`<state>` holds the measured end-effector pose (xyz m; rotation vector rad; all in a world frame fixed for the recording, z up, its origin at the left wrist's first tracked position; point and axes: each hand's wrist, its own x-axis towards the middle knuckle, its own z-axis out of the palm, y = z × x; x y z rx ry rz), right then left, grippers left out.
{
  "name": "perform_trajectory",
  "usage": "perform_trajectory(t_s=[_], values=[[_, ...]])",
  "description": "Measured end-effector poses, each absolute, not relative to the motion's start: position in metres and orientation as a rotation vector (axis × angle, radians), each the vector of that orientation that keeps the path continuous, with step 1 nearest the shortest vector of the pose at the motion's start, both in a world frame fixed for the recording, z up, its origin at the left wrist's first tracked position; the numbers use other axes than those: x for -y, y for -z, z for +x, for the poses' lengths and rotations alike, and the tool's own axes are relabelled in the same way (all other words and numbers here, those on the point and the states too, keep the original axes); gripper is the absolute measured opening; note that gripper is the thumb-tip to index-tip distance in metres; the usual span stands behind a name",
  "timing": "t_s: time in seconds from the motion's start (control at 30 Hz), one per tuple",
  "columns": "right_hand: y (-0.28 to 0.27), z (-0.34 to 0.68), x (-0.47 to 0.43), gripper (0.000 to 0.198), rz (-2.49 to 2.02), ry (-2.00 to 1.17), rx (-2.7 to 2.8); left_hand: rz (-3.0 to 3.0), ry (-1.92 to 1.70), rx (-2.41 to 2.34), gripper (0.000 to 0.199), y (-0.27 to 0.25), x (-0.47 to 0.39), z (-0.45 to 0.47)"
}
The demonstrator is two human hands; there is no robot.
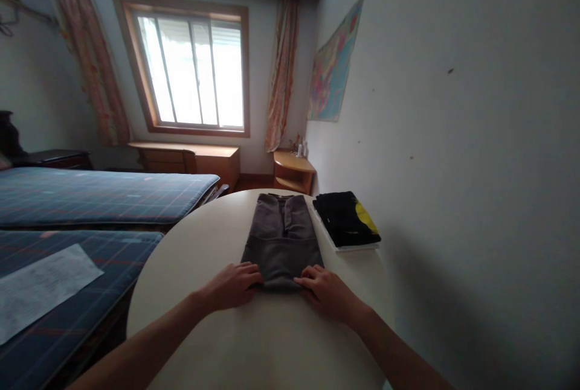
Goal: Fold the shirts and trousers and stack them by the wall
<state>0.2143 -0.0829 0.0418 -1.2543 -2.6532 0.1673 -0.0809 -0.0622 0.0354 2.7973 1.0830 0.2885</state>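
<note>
A folded dark grey shirt lies on the white round table, its placket and neck end pointing away from me. The near part is turned up over the rest, making a straight edge across the middle. At the near left corner, my left hand is closed on the cloth with bent fingers. My right hand grips the near right corner, thumb and fingers pressed together on the fabric. Both palms rest close to the tabletop.
Right of the shirt, a folded black cloth with a yellow patch lies on a white flat thing, near the wall. Beds with plaid mattresses stand at left, one with a paper sheet. Behind are a desk and corner shelf.
</note>
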Motion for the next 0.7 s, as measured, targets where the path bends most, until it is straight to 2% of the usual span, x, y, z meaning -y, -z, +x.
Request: perform_trajectory(t_s=[0.13,0.27,0.37,0.5,0.57,0.7], values=[[-0.062,0.214,0.104,0.031,-1.172,-0.357,2.697,2.607,-0.230,-0.981,0.029,-0.049,0.075,-0.086],[-0.070,0.213,0.130,0.026,-1.011,-0.775,2.802,2.226,0.110,-0.860,0.024,-0.058,0.098,-0.091],[-0.069,0.212,0.140,0.030,-0.931,-1.044,2.840,2.037,0.260,-0.767,0.035,-0.056,0.109,-0.088],[-0.070,0.210,0.138,0.039,-0.969,-1.246,2.786,1.893,0.251,-0.710,0.043,-0.054,0.102,-0.082],[-0.072,0.211,0.131,0.033,-1.016,-1.208,2.713,1.935,0.114,-0.776,0.040,-0.056,0.093,-0.082],[-0.070,0.215,0.111,0.025,-1.253,-0.760,2.485,2.320,-0.276,-1.091,0.034,-0.063,0.077,-0.087]])
